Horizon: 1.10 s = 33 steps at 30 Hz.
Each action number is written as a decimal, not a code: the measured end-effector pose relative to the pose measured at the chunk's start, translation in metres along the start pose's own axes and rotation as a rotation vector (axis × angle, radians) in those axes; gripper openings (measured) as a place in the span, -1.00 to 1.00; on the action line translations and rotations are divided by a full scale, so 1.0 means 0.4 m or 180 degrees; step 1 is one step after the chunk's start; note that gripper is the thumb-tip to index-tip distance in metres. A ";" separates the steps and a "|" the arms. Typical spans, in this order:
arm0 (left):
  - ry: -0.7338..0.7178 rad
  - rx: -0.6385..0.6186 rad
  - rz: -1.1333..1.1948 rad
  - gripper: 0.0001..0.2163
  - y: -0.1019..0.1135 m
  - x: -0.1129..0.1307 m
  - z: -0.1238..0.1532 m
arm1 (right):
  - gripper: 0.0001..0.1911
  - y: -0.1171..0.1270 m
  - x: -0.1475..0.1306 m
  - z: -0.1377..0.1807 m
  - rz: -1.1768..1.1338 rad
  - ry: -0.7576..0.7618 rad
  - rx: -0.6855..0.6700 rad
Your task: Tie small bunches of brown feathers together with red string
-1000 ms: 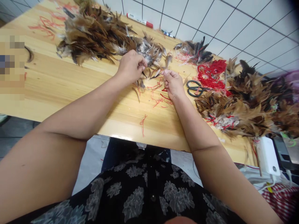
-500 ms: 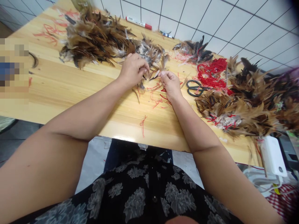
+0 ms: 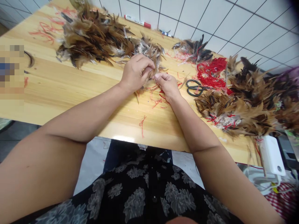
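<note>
My left hand [image 3: 137,73] is closed in a pinch, with brown feathers [image 3: 153,73] between its thumb and fingers. Against it, fingertips nearly touching, my right hand [image 3: 167,84] also pinches the quill end of the feathers. The exact grip is partly hidden by the fingers. Behind both hands lies a loose heap of brown, grey and white feathers [image 3: 93,40]. Short scraps of red string [image 3: 156,99] are scattered on the wood just below the hands.
Black-handled scissors [image 3: 194,88] lie right of my right hand, beside a tangle of red cord [image 3: 212,73]. Tied feather bundles [image 3: 252,115] fill the table's right side. A red-capped marker [image 3: 137,21] rests along the tiled wall. A white power bank [image 3: 272,155] stands at the near right corner.
My left hand has moved right and my right hand slightly left, so the fingertips meet. The feathers that stuck out by my right hand are now between both hands.
</note>
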<state>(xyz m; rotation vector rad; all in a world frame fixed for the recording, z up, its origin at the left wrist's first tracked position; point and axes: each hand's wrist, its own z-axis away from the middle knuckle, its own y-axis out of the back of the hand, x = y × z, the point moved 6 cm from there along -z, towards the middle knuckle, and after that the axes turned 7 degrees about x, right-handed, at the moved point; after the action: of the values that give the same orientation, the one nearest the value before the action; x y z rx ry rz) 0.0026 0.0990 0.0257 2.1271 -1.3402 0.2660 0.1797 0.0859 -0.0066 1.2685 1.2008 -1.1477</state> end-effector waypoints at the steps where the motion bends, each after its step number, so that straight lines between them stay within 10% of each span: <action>1: -0.0111 0.0002 -0.0145 -0.83 0.003 0.008 0.001 | -0.39 -0.002 -0.004 0.005 -0.0042 -0.0104 -0.0032; 7: -0.0531 0.0068 -0.0395 -0.81 0.003 0.030 0.012 | -0.55 -0.002 -0.022 0.021 -0.0338 -0.0690 -0.0006; 15: 0.0769 -0.0236 0.0121 -0.86 -0.018 0.021 0.020 | -0.30 -0.018 -0.025 0.018 -0.0233 -0.0509 -0.0255; 22: 0.0634 -0.0304 0.0255 -0.68 0.005 0.067 -0.002 | -0.30 -0.010 -0.021 0.010 -0.0150 -0.0478 -0.0233; 26: 0.1485 0.0176 0.0465 -0.73 0.030 0.047 -0.010 | -0.33 -0.003 -0.020 0.003 -0.0176 -0.0414 -0.0133; 33: 0.2594 -0.0315 0.1375 -0.73 -0.005 0.082 0.010 | -0.23 0.001 -0.023 -0.002 0.0320 0.0131 0.0058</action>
<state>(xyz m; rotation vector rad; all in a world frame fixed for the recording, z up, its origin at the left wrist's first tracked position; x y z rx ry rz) 0.0192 0.0725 0.0371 1.3581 -1.2293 1.0797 0.1794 0.0862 0.0026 1.3568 1.1457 -1.0663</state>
